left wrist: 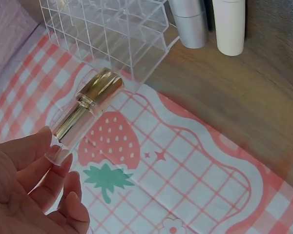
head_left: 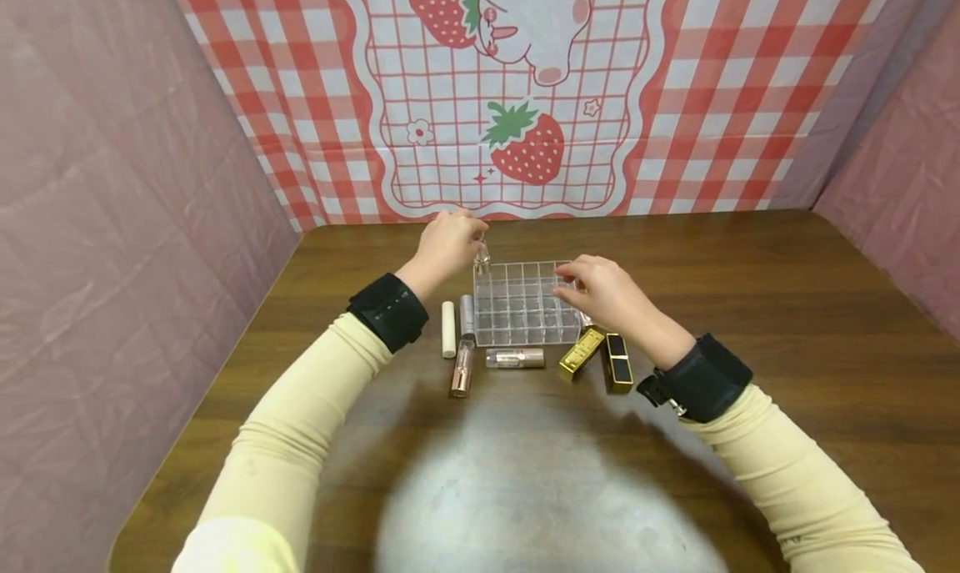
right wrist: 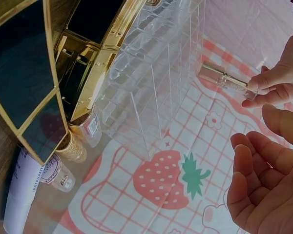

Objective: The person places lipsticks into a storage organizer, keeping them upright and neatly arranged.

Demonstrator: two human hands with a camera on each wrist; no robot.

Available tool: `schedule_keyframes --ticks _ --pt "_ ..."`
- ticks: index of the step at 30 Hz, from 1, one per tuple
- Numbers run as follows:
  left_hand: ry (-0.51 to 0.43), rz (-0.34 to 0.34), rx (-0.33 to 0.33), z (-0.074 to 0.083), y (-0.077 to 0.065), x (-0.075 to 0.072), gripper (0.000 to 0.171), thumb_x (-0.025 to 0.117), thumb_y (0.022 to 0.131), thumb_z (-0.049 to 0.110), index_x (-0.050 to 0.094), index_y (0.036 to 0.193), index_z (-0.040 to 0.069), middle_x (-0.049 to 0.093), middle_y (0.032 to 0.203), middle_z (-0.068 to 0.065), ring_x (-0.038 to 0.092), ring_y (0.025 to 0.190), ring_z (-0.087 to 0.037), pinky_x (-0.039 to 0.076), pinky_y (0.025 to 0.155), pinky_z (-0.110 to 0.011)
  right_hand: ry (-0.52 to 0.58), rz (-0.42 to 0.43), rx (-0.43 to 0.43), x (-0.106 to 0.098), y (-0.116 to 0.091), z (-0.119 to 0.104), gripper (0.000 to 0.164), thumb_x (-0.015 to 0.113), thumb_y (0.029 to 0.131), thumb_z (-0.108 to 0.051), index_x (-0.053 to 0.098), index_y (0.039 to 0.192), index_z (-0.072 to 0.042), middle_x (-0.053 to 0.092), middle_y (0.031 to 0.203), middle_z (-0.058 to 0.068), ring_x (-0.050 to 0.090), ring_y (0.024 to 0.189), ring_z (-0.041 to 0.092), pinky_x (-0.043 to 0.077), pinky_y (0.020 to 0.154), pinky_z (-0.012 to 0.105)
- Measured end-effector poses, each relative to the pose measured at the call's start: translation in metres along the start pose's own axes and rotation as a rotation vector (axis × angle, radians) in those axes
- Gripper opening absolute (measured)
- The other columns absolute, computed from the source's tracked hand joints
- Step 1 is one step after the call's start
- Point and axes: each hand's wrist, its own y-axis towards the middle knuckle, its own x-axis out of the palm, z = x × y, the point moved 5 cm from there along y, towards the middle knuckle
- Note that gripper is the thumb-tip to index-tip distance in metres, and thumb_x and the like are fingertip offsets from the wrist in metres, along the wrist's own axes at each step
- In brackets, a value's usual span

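My left hand [head_left: 448, 241] pinches a clear-and-gold lipstick tube [left wrist: 88, 105] by its transparent end, between thumb and fingertips. The gold end points toward the back left corner of a clear divided lipstick organizer [head_left: 527, 336]. In the left wrist view that gold end overlaps the organizer's edge. Over the organizer's right side is my right hand [head_left: 606, 296], its fingers loosely bent with nothing between them. A silver-grey tube [head_left: 467, 314] and a cream-white tube [head_left: 448, 329] are beside the organizer's left side.
In front of the organizer lie a rose-gold tube [head_left: 462, 373] and a clear-and-rose tube [head_left: 530, 358]. A gold lipstick case [head_left: 581, 354] and a black-and-gold one [head_left: 618, 364] are at its front right. A lavender tube [right wrist: 20, 190] shows in the right wrist view. Checked strawberry cloth [head_left: 525, 152] hangs behind the table.
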Motion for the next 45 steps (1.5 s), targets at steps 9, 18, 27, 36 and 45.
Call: schedule_keyframes --ticks 9,18,27,36,45 --pt "0.024 -0.053 -0.004 0.005 -0.003 0.002 0.033 0.06 0.089 0.018 0.06 0.121 0.011 0.059 0.112 -0.006 0.051 0.094 -0.025 0.044 0.079 -0.035 0.008 -0.008 0.017 0.001 -0.001 0.001 0.029 0.065 0.085 -0.014 0.063 0.106 0.005 0.062 0.092 0.016 0.058 0.081 0.027 0.047 0.069 0.038" --pt "0.055 -0.055 -0.019 0.003 -0.003 0.004 0.031 0.06 0.089 0.018 0.062 0.119 0.012 0.06 0.111 -0.007 0.052 0.093 -0.026 0.046 0.077 -0.036 0.013 -0.016 0.034 0.004 -0.003 0.003 0.028 0.064 0.085 -0.014 0.064 0.106 0.005 0.062 0.091 0.015 0.057 0.08 0.026 0.047 0.069 0.038" --pt "0.07 -0.054 0.0 0.0 -0.001 0.015 0.026 0.06 0.088 0.016 0.066 0.112 0.011 0.061 0.113 -0.006 0.052 0.093 -0.028 0.046 0.076 -0.037 0.026 -0.036 0.058 0.008 -0.005 0.006 0.029 0.065 0.085 -0.015 0.063 0.107 0.005 0.062 0.092 0.016 0.057 0.082 0.026 0.048 0.07 0.039" --pt "0.059 -0.054 0.017 -0.001 -0.001 0.022 0.025 0.062 0.086 0.016 0.067 0.109 0.008 0.063 0.108 -0.007 0.052 0.091 -0.028 0.044 0.077 -0.036 0.025 -0.038 0.053 0.011 -0.006 0.006 0.03 0.065 0.085 -0.015 0.063 0.107 0.005 0.063 0.094 0.017 0.059 0.084 0.028 0.048 0.071 0.04" --pt "0.055 -0.081 0.008 -0.004 0.001 0.03 0.025 0.062 0.086 0.018 0.066 0.109 0.009 0.063 0.104 -0.007 0.053 0.091 -0.026 0.042 0.079 -0.034 -0.047 -0.023 0.023 0.013 -0.006 0.005 0.028 0.066 0.083 -0.014 0.064 0.104 0.006 0.063 0.092 0.017 0.059 0.085 0.029 0.047 0.075 0.042"
